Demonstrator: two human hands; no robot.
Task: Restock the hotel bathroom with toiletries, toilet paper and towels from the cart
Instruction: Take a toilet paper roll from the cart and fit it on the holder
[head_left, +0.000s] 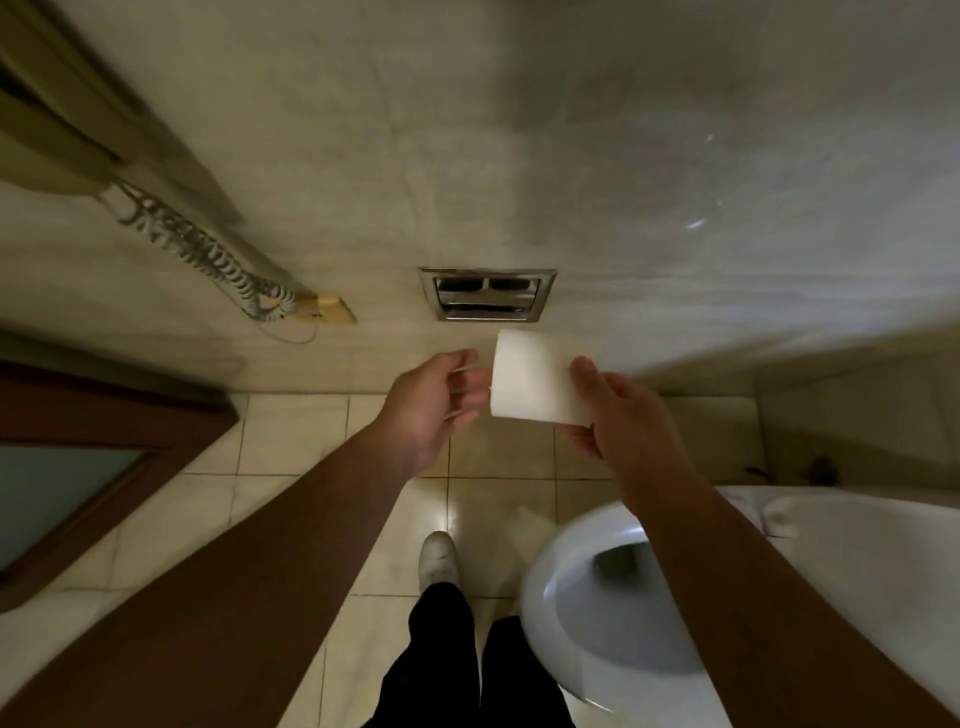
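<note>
A white toilet paper roll (535, 379) is held in the air in front of the marble wall, just below a recessed chrome holder (487, 293). My right hand (618, 415) grips the roll's right end, thumb on top and fingers underneath. My left hand (434, 400) is at the roll's left end with its fingers curled against it; something thin and white shows between those fingers, and I cannot tell what it is. The chrome holder's recess has no roll in it.
An open white toilet bowl (571, 613) stands at the lower right, close under my right forearm. A coiled phone cord (208, 249) runs down the wall at the left to a beige socket (335, 312). A brown door with a glass panel (104, 415) stands at the left. My shoe (439, 561) is on the tiled floor.
</note>
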